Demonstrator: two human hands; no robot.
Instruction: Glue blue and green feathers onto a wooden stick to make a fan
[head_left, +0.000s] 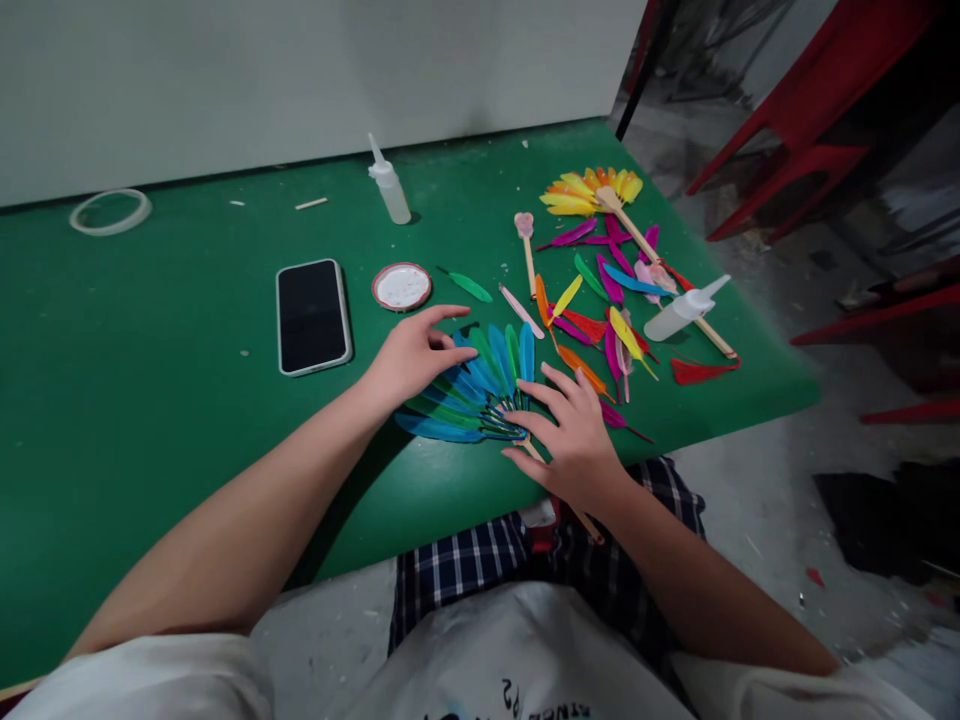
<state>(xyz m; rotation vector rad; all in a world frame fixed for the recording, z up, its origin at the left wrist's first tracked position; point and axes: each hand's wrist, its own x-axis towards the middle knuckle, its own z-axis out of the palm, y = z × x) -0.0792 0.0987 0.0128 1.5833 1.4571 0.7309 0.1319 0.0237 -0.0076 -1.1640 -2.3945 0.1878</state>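
Observation:
A feather fan (480, 385) of blue and green feathers lies near the front edge of the table, its wooden handle sticking out over the edge. My left hand (415, 357) is above the upper feather tips, thumb and index finger apart, the thumb touching or just over a feather. Across the base of the fan, where the feathers meet the handle, my right hand (574, 435) rests with its fingers spread, partly covering that joint. Beyond my right hand lie several loose feathers in purple, yellow, orange and green, such as an orange feather (583, 370).
On the green table (150, 400) are a phone (311, 318), a round lid (403, 287), an upright glue bottle (391, 192) and a tilted glue bottle (679, 315). A finished-looking yellow fan (592, 192) lies far right. A tape ring (111, 212) sits back left. Red chairs (795, 165) stand beyond.

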